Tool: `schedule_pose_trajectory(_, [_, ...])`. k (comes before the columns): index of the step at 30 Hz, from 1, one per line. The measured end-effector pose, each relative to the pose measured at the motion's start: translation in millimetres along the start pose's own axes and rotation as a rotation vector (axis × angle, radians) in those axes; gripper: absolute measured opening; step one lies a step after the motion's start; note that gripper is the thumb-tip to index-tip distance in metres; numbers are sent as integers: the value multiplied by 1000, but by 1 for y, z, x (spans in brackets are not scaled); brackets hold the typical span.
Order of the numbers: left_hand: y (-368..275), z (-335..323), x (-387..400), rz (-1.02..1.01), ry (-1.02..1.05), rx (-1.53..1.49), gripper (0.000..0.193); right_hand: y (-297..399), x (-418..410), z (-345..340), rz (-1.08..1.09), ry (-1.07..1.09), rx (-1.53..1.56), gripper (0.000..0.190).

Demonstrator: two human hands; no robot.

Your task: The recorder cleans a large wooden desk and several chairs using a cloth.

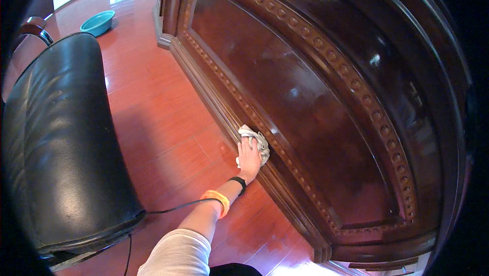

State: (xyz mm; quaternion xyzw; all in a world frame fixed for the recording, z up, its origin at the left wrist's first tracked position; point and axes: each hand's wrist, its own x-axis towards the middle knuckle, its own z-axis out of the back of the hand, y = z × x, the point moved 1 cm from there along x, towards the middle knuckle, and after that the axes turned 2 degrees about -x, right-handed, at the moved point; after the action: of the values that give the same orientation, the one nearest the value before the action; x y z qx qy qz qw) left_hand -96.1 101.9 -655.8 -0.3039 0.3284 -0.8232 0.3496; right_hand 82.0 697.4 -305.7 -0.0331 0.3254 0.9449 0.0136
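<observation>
My left hand [250, 159] presses a crumpled whitish cloth [263, 147] against the moulded base of a dark, glossy wooden furniture panel [282, 85]. The fingers lie over the cloth, which bunches out beyond them and to their right. The panel has a carved border of round beads. On that wrist sit a black band [240, 185] and an orange band [221, 201], with a thin black cable running from the orange one towards the left. My right hand is out of view.
A black leather chair [68, 142] fills the left side. A turquoise basin [98, 23] stands on the reddish wood floor [168, 123] at the upper left. The cable crosses the floor beside the chair. Reflections show on the floor near the panel's lower corner.
</observation>
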Motion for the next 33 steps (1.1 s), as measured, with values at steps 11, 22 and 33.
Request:
schedule_pose_trajectory(11, [58,12,91,211,-216,225,58,4,-9,-1,-31,-11,-37,30])
schedule_pose_trajectory(22, [-54,-8,-32,491,99,-192,57,-6,-7,-6,16,10,13,31])
schedule_pose_trajectory(33, [-111,-23,-115,94,543,-195,51,-40,7,-11,212,69,150,31])
